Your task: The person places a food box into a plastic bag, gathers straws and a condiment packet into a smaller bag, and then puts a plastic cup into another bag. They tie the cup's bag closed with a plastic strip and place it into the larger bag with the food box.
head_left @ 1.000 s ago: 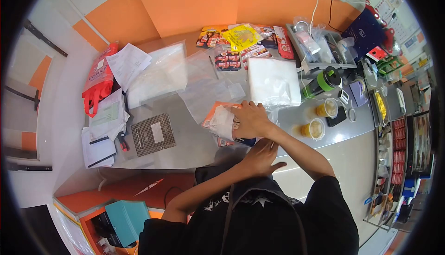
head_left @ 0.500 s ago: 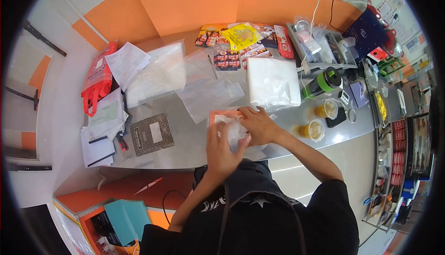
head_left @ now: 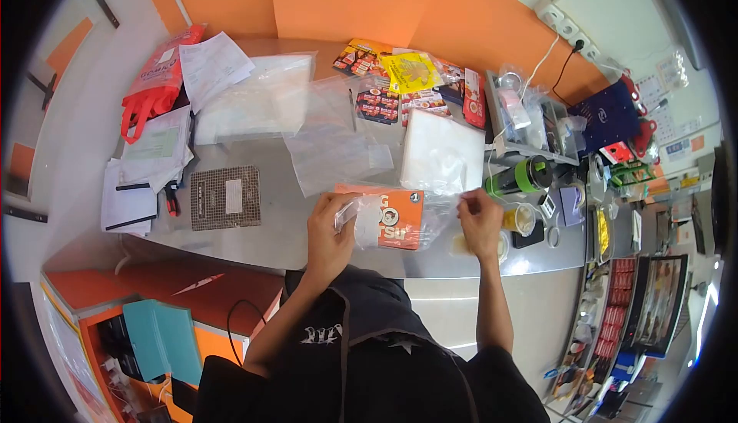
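My left hand (head_left: 329, 232) grips the left end of a clear plastic bag (head_left: 430, 212) that holds an orange printed packet (head_left: 393, 222) and a white sheet. My right hand (head_left: 480, 222) pinches the right end of the same bag, so it is stretched between both hands just above the front edge of the grey counter (head_left: 292, 227). The orange packet lies flat inside, its label facing up.
A stack of white bags (head_left: 442, 152) and loose clear bags (head_left: 330, 142) lie behind. Snack packets (head_left: 400, 77), a green-black bottle (head_left: 516, 179), two cups of yellow drink (head_left: 523, 217), a checked pad (head_left: 225, 197), papers (head_left: 150, 169) and a red bag (head_left: 157, 85) crowd the counter.
My hands have moved apart: the right went right, the left stayed at the left end, drawing the bag out flat. The camera view shifted down and left.
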{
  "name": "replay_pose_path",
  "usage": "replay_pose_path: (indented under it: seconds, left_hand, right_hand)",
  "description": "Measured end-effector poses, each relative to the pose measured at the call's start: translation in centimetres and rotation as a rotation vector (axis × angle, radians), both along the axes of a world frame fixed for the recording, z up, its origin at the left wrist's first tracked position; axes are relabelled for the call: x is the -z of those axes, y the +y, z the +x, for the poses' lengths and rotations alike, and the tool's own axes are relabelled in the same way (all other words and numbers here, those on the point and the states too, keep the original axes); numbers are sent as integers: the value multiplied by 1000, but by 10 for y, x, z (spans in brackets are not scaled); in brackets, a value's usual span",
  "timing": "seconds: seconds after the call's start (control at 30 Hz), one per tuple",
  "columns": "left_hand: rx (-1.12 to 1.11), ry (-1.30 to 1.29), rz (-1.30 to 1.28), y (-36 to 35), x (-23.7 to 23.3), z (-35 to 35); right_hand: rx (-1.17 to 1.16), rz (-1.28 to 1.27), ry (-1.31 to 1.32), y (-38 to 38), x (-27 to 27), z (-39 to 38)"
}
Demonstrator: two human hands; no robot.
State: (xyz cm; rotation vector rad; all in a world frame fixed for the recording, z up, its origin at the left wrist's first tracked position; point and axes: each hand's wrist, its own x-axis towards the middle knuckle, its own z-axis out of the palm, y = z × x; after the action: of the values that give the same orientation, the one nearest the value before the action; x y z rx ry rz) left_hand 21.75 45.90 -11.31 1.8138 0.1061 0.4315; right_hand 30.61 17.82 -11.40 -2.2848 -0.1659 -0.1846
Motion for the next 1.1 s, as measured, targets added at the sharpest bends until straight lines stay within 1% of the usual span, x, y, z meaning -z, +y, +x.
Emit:
replay_pose_path:
  seconds: [0.07, 0.13, 0.17, 0.2, 0.23, 0.3, 0.33, 0.43, 0.5, 0.53, 0.6, 0.63, 0.7, 0.73, 0.8, 0.83, 0.87, 0.9, 0.93, 0.97, 1.0, 1.07, 1.1]
  left_hand:
    - [-22, -13, -41, 2, -14, -2]
    - [-21, 4, -113, 2, -28, -3]
    - [6, 10, -77, 2, -22, -1]
    - [39, 14, -39, 2, -11, 2]
    - [68, 12, 0, 1, -5, 6]
    - [146, 114, -69, -6, -2, 2]
    - [185, 170, -103, -9, -2, 0]
    - [237, 95, -67, -8, -9, 0]
    - [285, 187, -455, -10, -12, 4]
    - [308, 232, -650, -11, -13, 6]
    - [292, 88, -498, -4, -22, 9]
    - [284, 23, -422, -1, -24, 8]
    - [244, 11, -231, 8, -17, 7]
    - [235, 7, -131, 10, -17, 8]
    - [179, 85, -260, 7, -30, 4]
    - [182, 122, -317, 3, -40, 3]
    - [195, 143, -365, -2, -51, 3]
    - [216, 168, -411, -4, -61, 0]
    - [237, 194, -453, -6, -66, -1]
    - [240, 200, -450, -7, -63, -3]
    - [229, 204, -451, -8, -58, -7]
    - [182, 175, -448, -15, -64, -12]
    - [146, 157, -450, -17, -66, -13]
  right_hand:
    - [87, -68, -138, 14, -33, -9]
    - [31, -150, -134, 18, -32, -5]
    - [8, -189, -134, 19, -29, -3]
    - [-72, -235, -17, 7, -9, 5]
    - [-51, -277, -29, 1, 0, 6]
    - [-24, -364, -62, -1, 3, 13]
    - [23, -324, -94, 0, -1, 15]
    - [156, -200, -168, 6, -22, 11]
    - [223, -116, -210, 20, -40, 4]
    - [210, -146, -199, 22, -49, -2]
    - [181, -201, -183, 24, -66, -17]
    - [153, -241, -246, 27, -80, -26]
    - [100, -312, -376, 38, -113, -40]
    - [-65, -219, -404, 46, -122, -45]
    - [-482, -31, -173, 66, -112, -47]
    - [-632, -178, 83, 83, -104, -43]
    - [-772, -330, 234, 95, -62, -26]
    - [-765, -399, 204, 101, -24, -21]
    - [-826, -508, 215, 113, -7, -13]
    - [-892, -619, 234, 120, -2, -3]
    - [-885, -688, 293, 122, -10, 2]
    - [-910, -812, 420, 125, -28, 0]
    - [-938, -777, 307, 118, -25, -1]
